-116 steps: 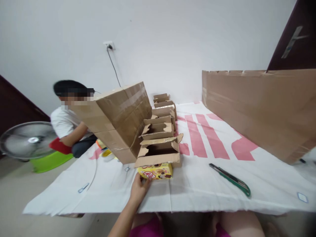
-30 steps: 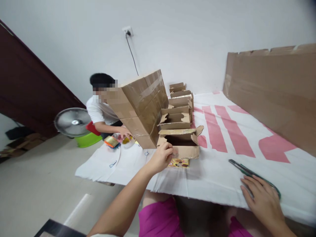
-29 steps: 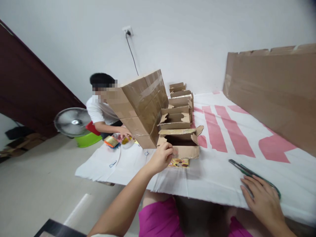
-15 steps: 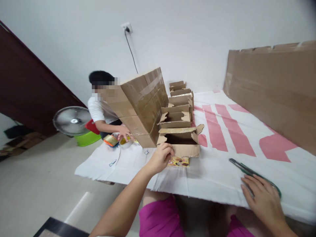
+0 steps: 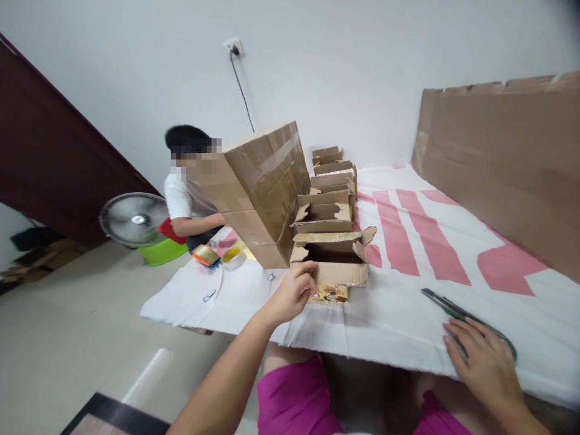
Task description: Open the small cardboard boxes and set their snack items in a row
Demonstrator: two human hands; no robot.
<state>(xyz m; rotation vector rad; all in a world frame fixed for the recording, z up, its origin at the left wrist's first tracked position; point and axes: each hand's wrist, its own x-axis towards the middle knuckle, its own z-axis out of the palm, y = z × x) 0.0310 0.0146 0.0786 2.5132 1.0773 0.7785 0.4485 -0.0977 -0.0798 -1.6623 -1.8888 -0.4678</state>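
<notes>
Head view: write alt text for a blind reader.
A person's left hand at the front of an open cardboard box, right hand by a green utility knife on white cloth. A large cardboard block partly hides a co-worker.

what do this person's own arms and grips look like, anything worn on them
Left arm and right arm show bare, without sleeves in view. The left grip and right grip are ungloved human hands; no rings, watch, bracelet or markings are visible.

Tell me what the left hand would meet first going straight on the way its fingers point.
Most likely the nearest open carton: the left hand is right at its left front end, though depth leaves it unclear whether they touch.
</notes>
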